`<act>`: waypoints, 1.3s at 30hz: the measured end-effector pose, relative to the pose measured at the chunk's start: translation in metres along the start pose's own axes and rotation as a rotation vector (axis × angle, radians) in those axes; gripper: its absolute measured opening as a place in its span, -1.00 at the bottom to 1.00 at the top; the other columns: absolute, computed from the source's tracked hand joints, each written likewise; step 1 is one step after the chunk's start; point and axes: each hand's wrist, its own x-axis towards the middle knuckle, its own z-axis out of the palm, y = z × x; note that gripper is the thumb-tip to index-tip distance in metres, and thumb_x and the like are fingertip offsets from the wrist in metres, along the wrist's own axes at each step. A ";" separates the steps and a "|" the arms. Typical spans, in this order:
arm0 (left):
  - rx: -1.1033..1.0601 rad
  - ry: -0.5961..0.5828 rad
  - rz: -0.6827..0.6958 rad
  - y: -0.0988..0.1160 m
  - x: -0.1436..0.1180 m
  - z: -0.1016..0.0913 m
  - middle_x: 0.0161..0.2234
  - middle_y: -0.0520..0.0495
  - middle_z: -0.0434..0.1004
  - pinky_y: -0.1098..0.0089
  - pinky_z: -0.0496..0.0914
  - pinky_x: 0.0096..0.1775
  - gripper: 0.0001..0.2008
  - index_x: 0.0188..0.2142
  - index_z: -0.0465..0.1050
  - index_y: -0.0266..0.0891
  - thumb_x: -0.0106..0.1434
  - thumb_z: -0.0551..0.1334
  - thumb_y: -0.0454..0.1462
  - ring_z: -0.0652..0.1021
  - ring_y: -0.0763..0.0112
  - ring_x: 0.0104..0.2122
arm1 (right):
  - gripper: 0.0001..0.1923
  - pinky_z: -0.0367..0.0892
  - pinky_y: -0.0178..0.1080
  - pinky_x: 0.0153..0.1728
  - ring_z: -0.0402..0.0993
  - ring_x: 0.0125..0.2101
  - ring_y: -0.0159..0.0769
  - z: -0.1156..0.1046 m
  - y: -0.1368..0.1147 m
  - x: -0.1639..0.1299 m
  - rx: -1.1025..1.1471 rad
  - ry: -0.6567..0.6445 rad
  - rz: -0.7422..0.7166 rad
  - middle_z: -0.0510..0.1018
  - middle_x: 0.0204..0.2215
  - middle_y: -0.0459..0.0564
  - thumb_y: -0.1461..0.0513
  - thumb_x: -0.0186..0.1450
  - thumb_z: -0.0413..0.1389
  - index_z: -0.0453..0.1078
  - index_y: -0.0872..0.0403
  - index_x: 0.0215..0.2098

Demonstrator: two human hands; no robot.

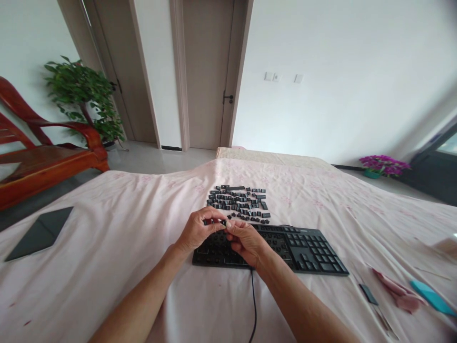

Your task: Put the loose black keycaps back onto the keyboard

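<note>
Fingertips of the left hand (200,232) and right hand (244,240) are pinched together on one small keycap (223,222), held just above the keyboard (303,247). Loose keycaps (239,204) are spread on the sheet (124,228) just behind, kept within reach.

Premises: a private home, most likely a bedroom or living room. Evidence: a wide bed or mattress covered with a pale pink floral-print sheet (117,224) serves as the work surface. A red-brown polished wooden armchair (46,152) stands at left beside a leafy green potted plant (84,97). Two plain beige interior doors (209,71) face the room. A pot of purple flowers (383,166) sits on the tiled floor by white plastered walls (339,71).
</note>
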 end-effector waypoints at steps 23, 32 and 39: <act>0.400 0.046 -0.362 -0.054 -0.003 -0.030 -0.25 -0.02 0.62 0.44 0.37 -0.22 -0.73 -0.22 0.57 -0.15 0.19 0.18 -0.11 0.55 0.34 -0.29 | -0.76 0.20 -0.34 -0.52 0.33 -0.57 -0.39 -0.042 -0.023 0.034 -0.910 0.261 -0.351 0.51 -0.60 -0.09 0.13 0.09 0.21 0.57 0.10 -0.34; 0.539 -0.079 -0.446 -0.053 -0.004 -0.034 -0.30 -0.05 0.63 0.47 0.29 -0.29 -0.72 -0.31 0.58 -0.17 0.21 0.14 -0.11 0.55 0.30 -0.29 | -0.84 0.23 -0.27 -0.19 0.49 -0.20 -0.24 -0.023 -0.016 0.026 -1.486 0.321 -0.435 0.61 -0.28 -0.10 0.15 0.22 0.15 0.57 -0.08 -0.28; 0.493 -0.091 -0.465 -0.053 -0.003 -0.036 -0.40 -0.03 0.62 0.48 0.27 -0.33 -0.70 -0.35 0.59 -0.22 0.18 0.15 -0.11 0.53 0.33 -0.36 | -0.84 0.21 -0.30 -0.22 0.48 -0.21 -0.27 -0.014 -0.014 0.027 -1.618 0.298 -0.463 0.60 -0.27 -0.11 0.15 0.25 0.13 0.56 -0.08 -0.27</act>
